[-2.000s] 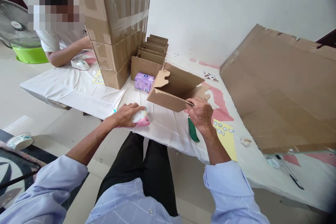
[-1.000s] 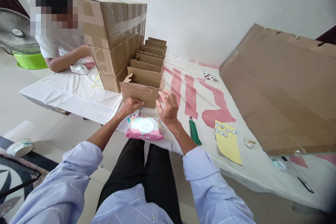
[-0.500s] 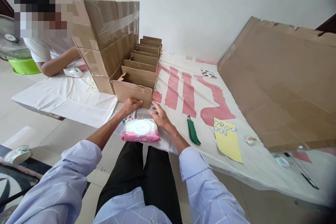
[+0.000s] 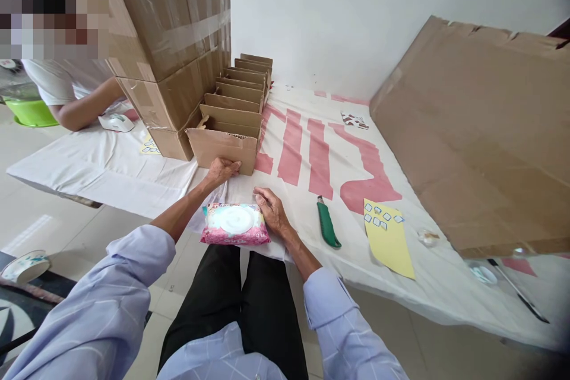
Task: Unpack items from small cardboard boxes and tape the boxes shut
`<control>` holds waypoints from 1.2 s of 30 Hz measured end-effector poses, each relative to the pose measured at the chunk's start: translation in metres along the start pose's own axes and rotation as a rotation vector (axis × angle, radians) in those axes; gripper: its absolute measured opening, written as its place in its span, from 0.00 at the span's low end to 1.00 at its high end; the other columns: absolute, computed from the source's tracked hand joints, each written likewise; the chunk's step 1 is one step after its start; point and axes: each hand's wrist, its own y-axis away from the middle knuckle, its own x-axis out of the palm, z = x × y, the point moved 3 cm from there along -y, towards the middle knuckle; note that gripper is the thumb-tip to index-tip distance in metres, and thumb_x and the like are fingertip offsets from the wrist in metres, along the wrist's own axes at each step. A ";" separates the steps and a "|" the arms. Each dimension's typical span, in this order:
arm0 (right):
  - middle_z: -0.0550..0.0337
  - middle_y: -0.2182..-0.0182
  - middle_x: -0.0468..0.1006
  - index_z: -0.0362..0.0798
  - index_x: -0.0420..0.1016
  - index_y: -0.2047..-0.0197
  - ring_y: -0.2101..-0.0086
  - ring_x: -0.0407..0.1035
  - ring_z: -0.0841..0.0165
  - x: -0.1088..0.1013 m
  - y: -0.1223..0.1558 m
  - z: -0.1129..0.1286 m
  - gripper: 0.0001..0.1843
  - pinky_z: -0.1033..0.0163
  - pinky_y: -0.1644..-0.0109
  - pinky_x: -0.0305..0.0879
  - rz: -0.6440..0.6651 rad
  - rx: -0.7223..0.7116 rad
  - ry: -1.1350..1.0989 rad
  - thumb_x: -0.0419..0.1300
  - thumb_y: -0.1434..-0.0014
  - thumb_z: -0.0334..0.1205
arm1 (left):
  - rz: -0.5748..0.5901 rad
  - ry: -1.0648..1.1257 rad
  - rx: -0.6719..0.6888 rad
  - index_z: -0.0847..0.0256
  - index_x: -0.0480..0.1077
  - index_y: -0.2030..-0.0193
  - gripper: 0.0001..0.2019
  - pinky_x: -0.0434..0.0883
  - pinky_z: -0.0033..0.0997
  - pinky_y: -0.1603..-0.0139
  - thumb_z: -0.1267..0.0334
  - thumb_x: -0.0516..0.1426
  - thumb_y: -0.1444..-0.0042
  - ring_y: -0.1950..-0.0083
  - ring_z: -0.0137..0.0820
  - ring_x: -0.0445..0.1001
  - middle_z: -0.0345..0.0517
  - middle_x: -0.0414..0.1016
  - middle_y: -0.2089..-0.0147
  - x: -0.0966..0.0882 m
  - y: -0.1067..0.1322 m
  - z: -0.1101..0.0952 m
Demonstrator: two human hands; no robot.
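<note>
My left hand [image 4: 224, 171] rests against the lower front of the nearest open cardboard box [image 4: 222, 147], its fingers stretched to the right along the cardboard and not wrapped round it. Just in front of me lies a pink and white pack of wet wipes [image 4: 235, 221], flat at the table's edge. At its right end is my right hand [image 4: 271, 209], fingers extended and thumb side toward the pack. The hand appears to touch the pack without a closed grip. Inside the nearest box, the bottom is hidden from me.
Behind the nearest box runs a row of open boxes [image 4: 240, 84]. Taped cartons [image 4: 169, 29] are stacked at left, beside a person's arm [image 4: 91, 108]. A green box cutter [image 4: 328, 224], yellow sheet [image 4: 387, 243] and large cardboard sheet [image 4: 481, 142] are at right.
My right hand has drawn back from the box's right corner toward me, to the right end of the wipes pack. My left hand stays against the box. The view has shifted slightly.
</note>
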 end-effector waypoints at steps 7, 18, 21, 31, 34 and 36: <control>0.50 0.50 0.84 0.51 0.84 0.45 0.49 0.78 0.58 0.001 0.001 -0.006 0.21 0.52 0.40 0.76 -0.037 -0.068 -0.029 0.58 0.25 0.56 | 0.003 0.087 -0.065 0.62 0.80 0.73 0.33 0.83 0.37 0.60 0.28 0.69 0.54 0.65 0.43 0.86 0.58 0.86 0.69 -0.008 -0.024 -0.004; 0.51 0.52 0.84 0.51 0.84 0.47 0.50 0.79 0.58 0.000 0.005 -0.007 0.19 0.52 0.42 0.76 -0.048 -0.107 -0.015 0.57 0.23 0.54 | 0.042 0.072 -0.131 0.62 0.78 0.74 0.26 0.81 0.33 0.62 0.38 0.70 0.46 0.68 0.37 0.83 0.55 0.85 0.71 -0.010 -0.068 -0.017; 0.51 0.52 0.84 0.50 0.83 0.47 0.51 0.79 0.58 -0.001 0.006 -0.007 0.18 0.52 0.43 0.76 -0.054 -0.113 -0.016 0.58 0.23 0.53 | 0.070 0.044 -0.142 0.61 0.78 0.74 0.25 0.80 0.32 0.63 0.39 0.70 0.44 0.70 0.35 0.82 0.54 0.84 0.72 -0.011 -0.081 -0.021; 0.52 0.53 0.84 0.51 0.83 0.47 0.51 0.79 0.58 -0.002 0.007 -0.004 0.17 0.52 0.44 0.76 -0.043 -0.123 -0.002 0.58 0.23 0.51 | 0.060 -0.003 -0.127 0.61 0.77 0.72 0.22 0.77 0.31 0.62 0.43 0.65 0.37 0.67 0.35 0.83 0.52 0.85 0.69 -0.005 -0.117 -0.024; 0.52 0.53 0.84 0.51 0.83 0.47 0.52 0.79 0.58 -0.002 0.007 -0.004 0.16 0.52 0.44 0.76 -0.050 -0.118 -0.005 0.58 0.23 0.50 | 0.065 -0.017 -0.111 0.60 0.76 0.72 0.22 0.75 0.32 0.62 0.42 0.65 0.38 0.66 0.36 0.82 0.52 0.84 0.69 -0.005 -0.116 -0.027; 0.52 0.53 0.84 0.51 0.83 0.47 0.52 0.79 0.58 -0.001 0.007 -0.004 0.16 0.52 0.44 0.76 -0.052 -0.117 -0.009 0.58 0.23 0.50 | 0.085 -0.035 -0.089 0.60 0.76 0.72 0.23 0.74 0.32 0.63 0.41 0.66 0.40 0.65 0.36 0.81 0.51 0.84 0.68 -0.008 -0.108 -0.029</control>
